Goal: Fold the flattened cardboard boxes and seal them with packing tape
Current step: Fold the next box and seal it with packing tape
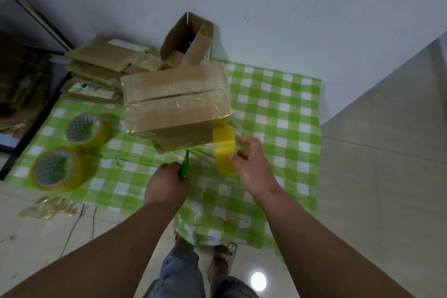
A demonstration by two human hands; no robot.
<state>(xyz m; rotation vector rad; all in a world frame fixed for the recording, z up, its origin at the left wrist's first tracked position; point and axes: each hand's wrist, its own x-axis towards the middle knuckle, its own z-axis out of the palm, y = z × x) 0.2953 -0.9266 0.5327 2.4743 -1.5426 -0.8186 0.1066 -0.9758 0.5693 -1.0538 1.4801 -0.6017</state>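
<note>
The folded cardboard box (176, 101) sits in the middle of the surface (278, 109), on its green checked cover, with clear tape already laid along the top seam where the two flaps meet. A strip runs down from its near right corner to the yellow tape roll (225, 149), so the step in hand looks like the end of a sealing pass: the tape is drawn out and waits to be cut. The right hand (251, 162) grips that roll just near of the box, fingers curled around its rim, holding the strip taut. The left hand (167, 181) is clenched around a green cutter (184, 164) whose tip points toward the box's near edge, close to but not yet touching the strip. The next move probably calls for bringing the blade across the taut tape near the corner. Two spare tape rolls (72, 150) lie to the left; flattened boxes (101, 68) are stacked far left, with an open box (188, 38) behind.
</note>
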